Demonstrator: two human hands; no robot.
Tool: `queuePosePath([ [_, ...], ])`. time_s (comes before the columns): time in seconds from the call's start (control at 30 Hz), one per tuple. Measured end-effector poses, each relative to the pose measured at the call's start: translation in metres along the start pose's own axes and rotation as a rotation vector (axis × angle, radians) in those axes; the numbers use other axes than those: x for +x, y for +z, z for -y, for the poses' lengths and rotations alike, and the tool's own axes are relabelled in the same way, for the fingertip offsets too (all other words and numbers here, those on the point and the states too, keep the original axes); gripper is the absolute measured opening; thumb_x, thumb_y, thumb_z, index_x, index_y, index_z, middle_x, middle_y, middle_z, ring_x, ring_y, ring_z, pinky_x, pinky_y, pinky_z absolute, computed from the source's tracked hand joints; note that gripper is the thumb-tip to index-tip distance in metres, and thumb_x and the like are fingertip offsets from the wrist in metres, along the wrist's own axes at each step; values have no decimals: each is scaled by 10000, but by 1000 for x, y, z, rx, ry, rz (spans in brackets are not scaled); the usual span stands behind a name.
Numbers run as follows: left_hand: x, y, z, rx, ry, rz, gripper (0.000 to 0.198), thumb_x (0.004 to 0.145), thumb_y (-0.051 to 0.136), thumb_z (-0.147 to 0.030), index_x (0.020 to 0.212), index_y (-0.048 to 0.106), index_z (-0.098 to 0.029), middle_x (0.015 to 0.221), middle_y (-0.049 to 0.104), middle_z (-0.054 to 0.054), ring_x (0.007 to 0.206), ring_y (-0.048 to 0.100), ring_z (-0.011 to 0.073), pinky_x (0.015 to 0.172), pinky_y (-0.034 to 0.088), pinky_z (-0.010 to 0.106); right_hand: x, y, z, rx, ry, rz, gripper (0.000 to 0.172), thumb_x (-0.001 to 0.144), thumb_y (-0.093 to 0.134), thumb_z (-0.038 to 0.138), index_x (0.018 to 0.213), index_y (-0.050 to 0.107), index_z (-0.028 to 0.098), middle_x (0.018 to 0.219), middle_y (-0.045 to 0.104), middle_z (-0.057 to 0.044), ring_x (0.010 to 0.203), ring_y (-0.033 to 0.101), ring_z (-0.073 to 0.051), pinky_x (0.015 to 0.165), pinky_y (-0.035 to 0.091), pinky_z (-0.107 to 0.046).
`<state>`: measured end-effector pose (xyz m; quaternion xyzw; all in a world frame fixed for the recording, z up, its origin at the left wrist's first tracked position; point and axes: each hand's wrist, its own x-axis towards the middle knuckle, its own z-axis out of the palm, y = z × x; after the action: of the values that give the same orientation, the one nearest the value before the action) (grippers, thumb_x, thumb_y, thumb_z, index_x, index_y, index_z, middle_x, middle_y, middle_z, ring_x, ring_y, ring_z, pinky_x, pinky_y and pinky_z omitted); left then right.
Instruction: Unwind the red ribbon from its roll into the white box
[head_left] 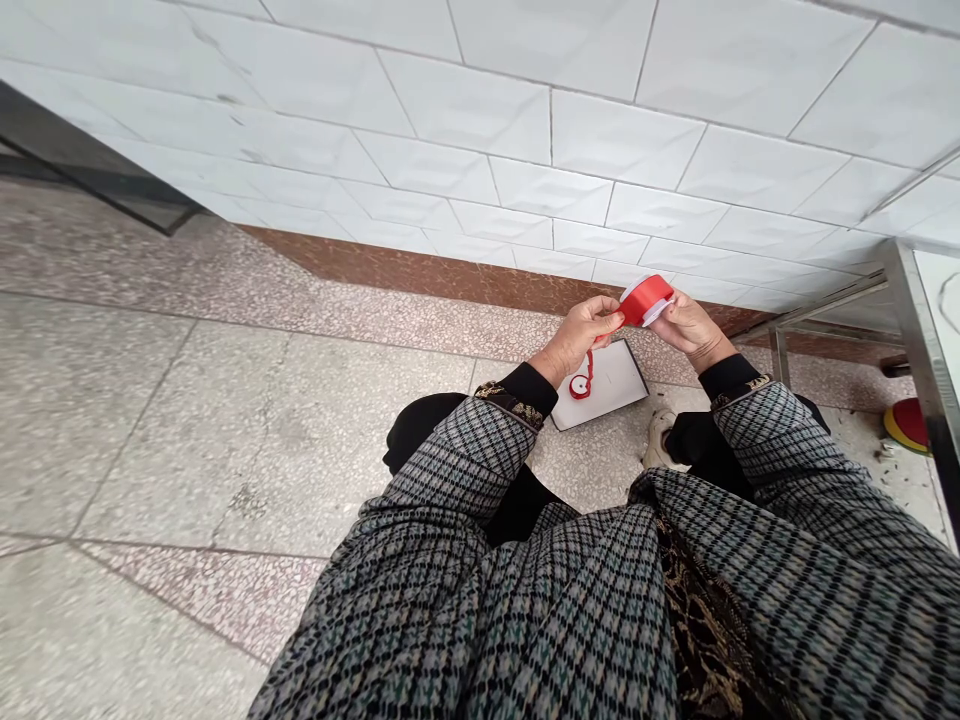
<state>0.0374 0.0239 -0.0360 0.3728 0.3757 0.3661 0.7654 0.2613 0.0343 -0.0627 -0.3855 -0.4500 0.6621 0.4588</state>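
A spool of wide red ribbon (pixel 647 299) with white rims is held up in front of me. My right hand (pixel 684 322) grips the spool by its rim, fingers curled round the right side. My left hand (pixel 587 330) pinches the red ribbon at the spool's left side, its fingers closed. Below the left hand, a narrow red ribbon strip hangs down to a small red roll (pixel 579 386) with a white centre. That roll appears to rest on a white, dark-edged board or box lid (pixel 611 388) on the floor. Whether the strip joins the held ribbon is hidden by the fingers.
A white tiled wall (pixel 480 130) with a brown skirting rises ahead. At the right stands a metal-framed table (pixel 911 330), with a round red-and-yellow object (pixel 909 424) beneath it. A dark panel edge (pixel 90 170) juts in at the left. The floor (pixel 225 420) is speckled stone.
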Motion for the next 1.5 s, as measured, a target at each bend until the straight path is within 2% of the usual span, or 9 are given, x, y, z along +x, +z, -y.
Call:
queuePosePath([
  [0.17, 1, -2, 4, -44, 43, -2, 486, 831, 996, -261, 1260, 771, -221, 529, 404, -146, 428, 264, 48, 522, 207, 242, 1, 9, -12, 44, 4, -6, 983, 494, 1038, 929, 1202, 787, 295, 1117, 836, -101, 1243, 743, -371, 1106, 620, -516],
  [0.27, 3, -3, 2, -42, 16, 12, 402, 821, 1003, -261, 1159, 793, -204, 592, 520, -106, 433, 286, 35, 531, 243, 243, 1, 15, -22, 79, 10, 5, 887, 552, 1011, 939, 1134, 781, 310, 1140, 830, -92, 1264, 725, -355, 1070, 635, -484],
  [0.4, 5, -10, -6, -56, -25, 52, 272, 832, 981, -240, 970, 755, -176, 607, 567, -86, 408, 292, 18, 523, 281, 221, 2, 5, -24, 82, 103, 60, 734, 627, 1031, 866, 1011, 777, 294, 1036, 822, -61, 1075, 746, -298, 962, 640, -428],
  [0.67, 2, -16, -16, 61, -245, 139, 266, 873, 940, -195, 813, 684, -159, 511, 512, -90, 391, 288, 20, 493, 207, 202, 3, -18, 18, -328, 140, 298, 714, 675, 1096, 450, 1340, 858, 344, 1353, 815, -41, 1252, 742, -319, 1165, 561, -511],
  [0.8, 0, -10, -14, 66, -216, 89, 220, 878, 944, -188, 886, 728, -149, 546, 545, -78, 410, 310, 21, 501, 204, 204, 3, -18, 24, -590, 25, 239, 573, 648, 1073, 324, 1197, 910, 330, 1275, 792, -66, 1306, 697, -392, 1263, 481, -622],
  [0.9, 0, -6, -14, 18, -124, -8, 220, 888, 942, -185, 1020, 768, -160, 626, 595, -63, 439, 357, 27, 509, 237, 208, 4, -24, 25, -585, 2, 141, 552, 623, 1079, 341, 1146, 907, 317, 1223, 774, -67, 1249, 699, -390, 1255, 493, -640],
  [1.13, 2, -11, -14, 52, -110, -63, 278, 896, 897, -174, 726, 678, -149, 591, 548, -49, 453, 342, 28, 511, 213, 227, 4, -33, 26, -478, 80, 88, 622, 595, 1090, 360, 1166, 857, 277, 1222, 788, -71, 1219, 712, -363, 1207, 545, -593],
  [1.33, 0, -10, -11, -49, -58, -57, 342, 773, 948, -174, 672, 621, -158, 645, 601, -42, 594, 548, 67, 632, 432, 211, 5, -29, 26, -482, 82, 116, 581, 572, 1086, 334, 1103, 858, 269, 1238, 785, -73, 1224, 719, -367, 1175, 566, -569],
  [1.5, -1, -4, -5, -100, -56, -76, 512, 750, 947, -174, 631, 450, -205, 578, 543, -63, 524, 512, 54, 569, 376, 196, 2, -29, 26, -429, 107, 108, 606, 582, 1086, 354, 1137, 863, 259, 1149, 825, -44, 1143, 742, -330, 1174, 568, -543],
])
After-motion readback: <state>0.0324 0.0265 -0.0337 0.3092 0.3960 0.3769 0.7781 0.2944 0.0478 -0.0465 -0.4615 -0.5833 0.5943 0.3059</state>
